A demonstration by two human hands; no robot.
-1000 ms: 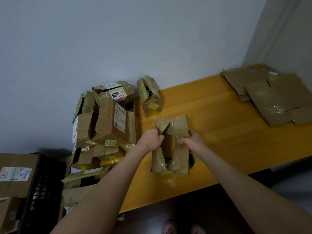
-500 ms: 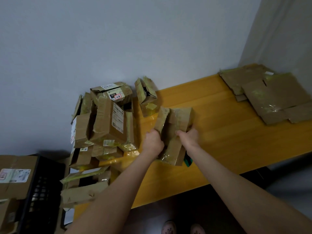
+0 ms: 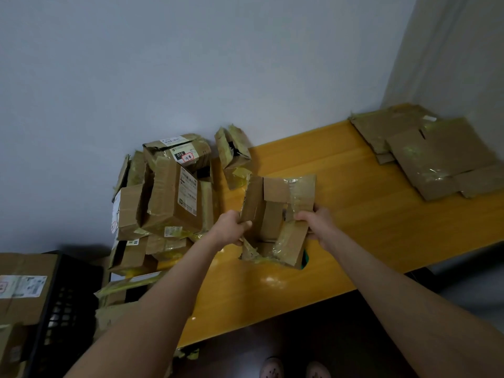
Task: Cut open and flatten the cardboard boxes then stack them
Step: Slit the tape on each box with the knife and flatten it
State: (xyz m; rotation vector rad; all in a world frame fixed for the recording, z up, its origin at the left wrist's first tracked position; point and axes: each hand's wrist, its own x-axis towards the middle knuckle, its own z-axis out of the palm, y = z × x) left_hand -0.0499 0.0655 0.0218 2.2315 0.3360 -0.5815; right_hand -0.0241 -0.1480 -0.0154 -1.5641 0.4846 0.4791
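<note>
A small opened cardboard box (image 3: 275, 214) with torn tape stands on the yellow table (image 3: 354, 214), its flaps spread upward. My left hand (image 3: 230, 227) grips its left flap and my right hand (image 3: 316, 222) grips its right taped side. A green object (image 3: 306, 260) peeks out under the box's right corner. Flattened cardboard sheets (image 3: 436, 156) lie stacked at the table's far right. A heap of unflattened boxes (image 3: 169, 197) sits at the table's left end.
Another crumpled small box (image 3: 234, 156) leans by the wall behind the held one. A black crate (image 3: 62, 304) with a labelled box (image 3: 24, 290) stands at lower left. My feet (image 3: 294, 368) show below the table's front edge.
The box's flaps have been pulled wider apart and now stand spread; both hands shifted slightly with it. The camera view has drifted a little.
</note>
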